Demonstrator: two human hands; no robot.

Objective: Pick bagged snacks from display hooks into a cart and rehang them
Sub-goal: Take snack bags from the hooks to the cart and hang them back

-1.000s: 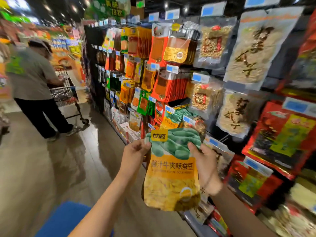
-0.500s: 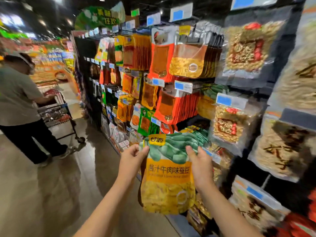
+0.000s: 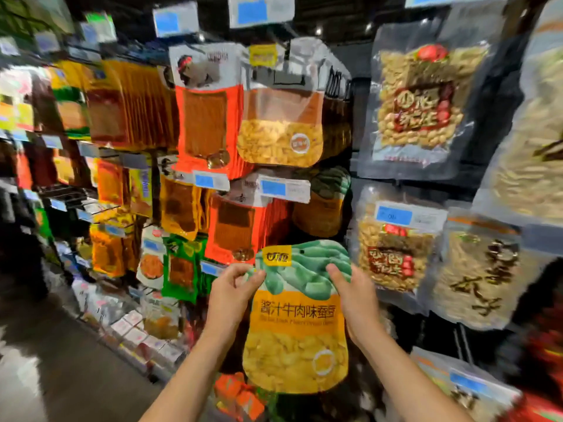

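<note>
A green and yellow snack bag [image 3: 297, 327] hangs between my hands in front of the display rack. My left hand [image 3: 230, 296] pinches its upper left edge. At the upper right edge my right hand [image 3: 355, 300] grips the bag, fingers on its face. A small hang hole shows near the bag's top. Behind and above it, a row of the same green-topped bags [image 3: 326, 205] hangs on a hook. No cart is in view.
The rack is packed with hanging snack bags: orange packs [image 3: 207, 123], a clear bag of yellow beans [image 3: 280, 129], peanut bags [image 3: 420, 108] at right. Blue price tags [image 3: 283, 188] stick out on the hook ends. The aisle floor [image 3: 61, 360] lies at lower left.
The view has swung right and closer to the rack; the person with a cart at left is out of sight. Both hands have lifted the bag a little toward the hooks.
</note>
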